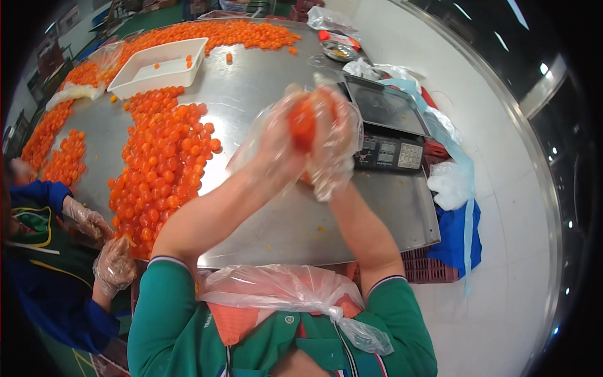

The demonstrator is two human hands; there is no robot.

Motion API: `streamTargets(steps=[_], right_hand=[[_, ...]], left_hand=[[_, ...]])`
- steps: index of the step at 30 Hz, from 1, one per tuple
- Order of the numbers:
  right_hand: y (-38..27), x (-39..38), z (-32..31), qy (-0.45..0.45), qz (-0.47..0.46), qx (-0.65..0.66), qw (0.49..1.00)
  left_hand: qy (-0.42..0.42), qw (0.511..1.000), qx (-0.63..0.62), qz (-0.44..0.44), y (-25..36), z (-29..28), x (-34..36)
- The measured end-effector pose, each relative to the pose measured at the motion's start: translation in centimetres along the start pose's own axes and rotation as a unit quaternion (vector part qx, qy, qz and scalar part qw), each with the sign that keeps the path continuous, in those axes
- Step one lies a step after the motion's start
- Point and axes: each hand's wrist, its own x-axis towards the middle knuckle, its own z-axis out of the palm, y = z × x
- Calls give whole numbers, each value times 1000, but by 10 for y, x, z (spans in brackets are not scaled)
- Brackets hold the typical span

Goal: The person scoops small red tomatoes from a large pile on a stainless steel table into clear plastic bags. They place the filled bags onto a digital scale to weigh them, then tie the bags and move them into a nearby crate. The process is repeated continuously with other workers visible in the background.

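Keep left hand [276, 141] and right hand [336, 135] clasped round the orange balls [303, 122], raised. Squeeze gently; steer clear of the scale [384, 129] at three o'clock.

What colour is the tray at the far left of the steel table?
White. The tray shows best in the head view, with a few orange balls inside it.

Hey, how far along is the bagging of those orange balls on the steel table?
Done: nothing sits on the scale yet. In hand: the left hand and right hand, in thin plastic gloves, hold a clear bag of orange balls above the table. Left: a large loose pile beside an almost bare white tray.
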Motion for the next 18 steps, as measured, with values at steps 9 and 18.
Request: streamTargets(steps=[9, 18], right_hand=[[87, 67, -34, -86, 419, 285, 858], [103, 69, -91, -259, -25, -74, 963]], left_hand=[[-4, 993, 83, -85, -35, 36, 101], [123, 891, 437, -7, -12, -3, 108]])
